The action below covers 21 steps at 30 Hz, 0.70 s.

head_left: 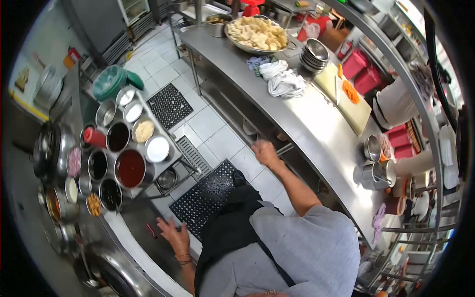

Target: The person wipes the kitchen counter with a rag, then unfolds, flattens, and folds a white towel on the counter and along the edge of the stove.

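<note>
My left hand [173, 238] is open, fingers spread, holding nothing beside the counter at the lower left. A small red object [151, 230], too small to name, lies near its fingertips. My right hand [266, 152] hangs near the edge of the long steel table [316, 116], its fingers curled in a loose fist with nothing visible in it. To my left, a stand holds steel pots, including one of red sauce [130, 168], one of dark sauce [118, 136] and one with a white substance [157, 149].
Black rubber mats [198, 198] lie on the white tile floor. On the table are a large bowl of pale fried pieces [258, 33], white cloths [286, 81], stacked bowls [314, 53] and a cutting board [358, 113] with shredded carrot. Another person's arm [415, 163] reaches in at right.
</note>
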Available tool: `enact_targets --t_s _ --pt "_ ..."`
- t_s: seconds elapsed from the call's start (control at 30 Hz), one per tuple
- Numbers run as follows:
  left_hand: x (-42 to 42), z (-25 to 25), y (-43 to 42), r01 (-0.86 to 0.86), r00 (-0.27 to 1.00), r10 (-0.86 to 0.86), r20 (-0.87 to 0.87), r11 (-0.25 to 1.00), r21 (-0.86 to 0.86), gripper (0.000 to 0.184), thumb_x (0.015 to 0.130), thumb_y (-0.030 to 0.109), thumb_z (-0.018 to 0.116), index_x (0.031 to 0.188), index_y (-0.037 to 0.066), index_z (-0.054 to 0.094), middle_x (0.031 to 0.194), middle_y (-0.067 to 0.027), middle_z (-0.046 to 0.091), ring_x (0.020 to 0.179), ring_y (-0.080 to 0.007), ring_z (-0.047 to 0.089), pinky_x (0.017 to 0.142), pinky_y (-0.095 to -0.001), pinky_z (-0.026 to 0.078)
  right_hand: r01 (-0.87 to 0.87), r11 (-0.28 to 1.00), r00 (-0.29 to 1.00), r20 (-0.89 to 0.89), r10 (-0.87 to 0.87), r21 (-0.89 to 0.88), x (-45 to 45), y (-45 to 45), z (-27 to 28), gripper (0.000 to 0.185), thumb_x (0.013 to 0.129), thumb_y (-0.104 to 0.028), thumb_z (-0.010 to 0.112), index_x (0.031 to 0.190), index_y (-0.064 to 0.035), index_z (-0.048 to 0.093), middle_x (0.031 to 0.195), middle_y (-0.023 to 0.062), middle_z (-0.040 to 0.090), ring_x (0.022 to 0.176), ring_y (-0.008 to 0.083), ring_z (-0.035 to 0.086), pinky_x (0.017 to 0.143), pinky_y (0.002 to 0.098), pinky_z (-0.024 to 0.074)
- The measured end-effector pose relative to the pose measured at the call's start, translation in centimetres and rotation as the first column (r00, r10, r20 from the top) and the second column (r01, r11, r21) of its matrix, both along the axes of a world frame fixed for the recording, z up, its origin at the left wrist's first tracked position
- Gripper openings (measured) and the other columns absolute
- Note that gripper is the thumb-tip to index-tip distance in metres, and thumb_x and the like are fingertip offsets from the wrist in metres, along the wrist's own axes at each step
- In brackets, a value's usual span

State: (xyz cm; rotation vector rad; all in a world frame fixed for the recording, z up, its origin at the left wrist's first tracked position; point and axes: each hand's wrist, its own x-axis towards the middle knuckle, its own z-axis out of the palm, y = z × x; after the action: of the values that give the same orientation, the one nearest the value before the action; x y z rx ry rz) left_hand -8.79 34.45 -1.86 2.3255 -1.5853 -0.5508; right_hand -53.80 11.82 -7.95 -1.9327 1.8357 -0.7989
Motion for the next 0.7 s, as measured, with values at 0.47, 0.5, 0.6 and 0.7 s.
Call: enact_targets --t_s 0.47,0.5,0.6,0.7 --pt "-11.0 1.1 -14.9 0.399 0.906 -0.349 -0.24 0.895 0.202 0.051 0.09 0.025 0.072 0.133 0.003 0.06 0.144 -0.03 0.05 0.136 -0.0438 0.046 0.11 -0.0565 0.038 0.28 0.951 0.855 -0.417 -0.309 -0.131 -16.8 -22.1 7.9 0.045 0.076 -0.024 0.077 0.118 -0.0149 0.065 0.125 0.0171 0.055 0.119 0.0383 0.051 0.092 0.0586 0.0435" --pt "-10.8 0.8 -14.9 0.391 0.904 -0.34 -0.26 0.902 0.181 0.051 0.089 0.024 0.073 0.132 0.002 0.06 0.142 -0.0301 0.052 0.134 -0.0438 0.049 0.109 -0.0541 0.04 0.323 0.938 0.88 -0.325 -0.347 -0.128 -17.8 -21.3 7.2 0.044 0.075 -0.021 0.076 0.116 -0.0129 0.065 0.12 0.0167 0.056 0.115 0.0383 0.052 0.092 0.0577 0.044" --pt "-8.9 -1.6 -14.8 0.416 0.885 -0.364 -0.29 0.898 0.145 0.05 0.087 0.022 0.074 0.129 -0.002 0.061 0.134 -0.0299 0.058 0.126 -0.0438 0.055 0.106 -0.0482 0.045 0.442 0.799 0.862 -0.052 -0.504 -0.407 -21.5 -17.0 4.8 0.038 0.069 -0.008 0.072 0.105 -0.0037 0.061 0.103 0.016 0.055 0.1 0.0391 0.054 0.088 0.0523 0.0455" --pt "-8.6 -3.9 -15.2 0.469 0.857 -0.411 -0.311 0.873 0.136 0.05 0.086 0.02 0.075 0.127 -0.003 0.062 0.126 -0.0283 0.064 0.12 -0.0434 0.06 0.103 -0.0462 0.048 0.734 0.606 0.677 0.266 -0.686 -0.305 -24.9 -12.2 1.8 0.033 0.073 -0.004 0.068 0.104 0.0022 0.059 0.102 0.0157 0.057 0.098 0.0312 0.056 0.091 0.0394 0.0461"
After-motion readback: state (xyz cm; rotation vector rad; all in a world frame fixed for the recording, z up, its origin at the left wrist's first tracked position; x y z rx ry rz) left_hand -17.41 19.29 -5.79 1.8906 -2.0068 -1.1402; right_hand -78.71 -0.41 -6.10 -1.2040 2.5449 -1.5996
